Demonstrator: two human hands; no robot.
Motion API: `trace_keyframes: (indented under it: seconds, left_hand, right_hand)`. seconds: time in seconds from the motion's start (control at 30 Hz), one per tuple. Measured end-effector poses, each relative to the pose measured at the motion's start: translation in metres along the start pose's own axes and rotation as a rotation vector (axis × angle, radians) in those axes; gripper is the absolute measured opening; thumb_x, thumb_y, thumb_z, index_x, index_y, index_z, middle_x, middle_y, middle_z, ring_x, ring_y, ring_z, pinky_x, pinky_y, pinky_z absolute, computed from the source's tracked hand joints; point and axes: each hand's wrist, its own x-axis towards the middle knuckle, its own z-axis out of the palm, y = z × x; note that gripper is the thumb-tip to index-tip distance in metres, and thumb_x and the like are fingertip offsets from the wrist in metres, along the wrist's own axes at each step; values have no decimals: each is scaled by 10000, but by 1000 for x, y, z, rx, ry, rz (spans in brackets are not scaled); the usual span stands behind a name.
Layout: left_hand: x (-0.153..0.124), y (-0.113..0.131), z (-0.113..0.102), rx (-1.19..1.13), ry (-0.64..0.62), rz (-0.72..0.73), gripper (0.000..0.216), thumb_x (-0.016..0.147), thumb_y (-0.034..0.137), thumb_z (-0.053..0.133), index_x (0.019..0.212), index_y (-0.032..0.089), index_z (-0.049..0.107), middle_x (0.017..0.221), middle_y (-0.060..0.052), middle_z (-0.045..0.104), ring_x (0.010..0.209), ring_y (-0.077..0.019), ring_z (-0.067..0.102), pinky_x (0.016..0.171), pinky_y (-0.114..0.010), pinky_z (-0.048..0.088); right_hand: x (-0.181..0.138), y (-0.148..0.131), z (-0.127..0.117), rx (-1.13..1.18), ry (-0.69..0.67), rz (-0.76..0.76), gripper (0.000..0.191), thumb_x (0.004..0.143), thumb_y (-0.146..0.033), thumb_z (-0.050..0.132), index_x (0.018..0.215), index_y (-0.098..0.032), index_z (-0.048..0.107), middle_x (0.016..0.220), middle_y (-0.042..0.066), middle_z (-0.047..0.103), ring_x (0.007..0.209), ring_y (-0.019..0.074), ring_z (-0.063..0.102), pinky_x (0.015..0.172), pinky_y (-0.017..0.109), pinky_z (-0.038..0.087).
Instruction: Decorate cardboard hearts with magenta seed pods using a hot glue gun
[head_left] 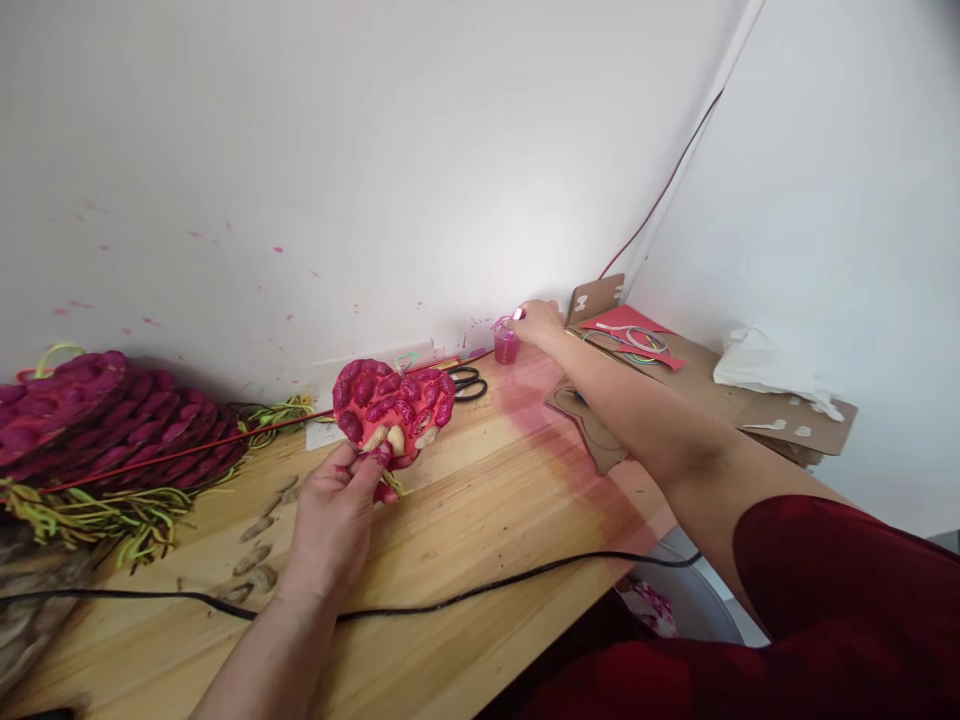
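My left hand (pixel 337 495): gripping heart (pixel 391 400), left of cup (pixel 506 346)
My right hand (pixel 541 324): pinching something white (pixel 518 314) above cup
Peanuts (pixel 405 412): mostly showing pink, three bare

magenta heart (pixel 391 388), lower edge partly hidden

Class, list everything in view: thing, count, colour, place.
Wooden table: one, light brown, centre
Flat walls: two, white, behind
Heart-shaped peanut-covered piece: one, magenta and tan, above table
Stacked peanut-covered pieces: several, magenta, far left
Stringy tassels: several, yellow-green, left
Loose peanuts: several, brown, left tabletop
Looped scissors: one, black, behind heart
Small plastic paint cup: one, pink, far side
Flat cardboard pieces: several, brown, right
Flat paper: some, red, on cardboard
Coiled cords: several, pale, on paper
Crumpled bundle: one, white, on cardboard
Long cable: one, black, across table
Round bin: one, grey, below table
Left hand: one, bare, gripping heart
Right hand: one, bare, at cup
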Motion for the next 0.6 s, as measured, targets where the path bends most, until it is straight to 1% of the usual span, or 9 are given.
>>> trace_keyframes:
  seconds: [0.13,0.3,0.37,0.43,0.5,0.6]
  left_hand:
    - [-1,1,2,-35,-3,-54,414,673,357,826,1029,176,717,977,-46,708,660,-104,625,493,-176,469]
    - [-2,3,2,-69,-2,-67,408,640,328,846,979,147,708,802,-8,687,578,-87,596,515,-189,487]
    - [-2,3,2,-81,12,-73,397,624,317,852,947,141,704,760,5,681,551,-81,582,522,-196,492]
    - [-1,4,3,-94,23,-75,384,613,308,855,919,137,699,735,10,678,547,-83,583,529,-202,494]
    - [-1,4,4,-108,29,-70,369,614,305,852,901,133,696,719,11,676,551,-87,590,544,-207,500]
    - [-2,4,4,-132,26,-70,372,620,316,849,900,129,693,748,-8,696,582,-96,617,587,-219,518]
  right_hand:
    - [-3,0,-1,16,2,-12,282,819,-464,645,910,-215,743,1019,116,716,1163,334,528,933,455,418]
    - [-5,3,-2,55,26,-20,279,824,-456,638,895,-200,725,1004,115,718,1046,306,595,901,447,425]
    - [-6,6,-6,99,83,-5,268,845,-440,619,899,-195,715,994,112,718,995,296,612,900,448,422]
    - [-11,9,-12,189,182,3,255,864,-421,600,901,-191,702,971,105,717,944,279,621,883,432,429]
    - [-24,12,-20,314,262,-14,230,858,-401,611,875,-185,688,901,87,711,873,256,624,838,401,448]
    - [-60,10,-34,606,317,-103,222,854,-399,619,843,-181,661,780,41,684,758,206,618,747,347,469]
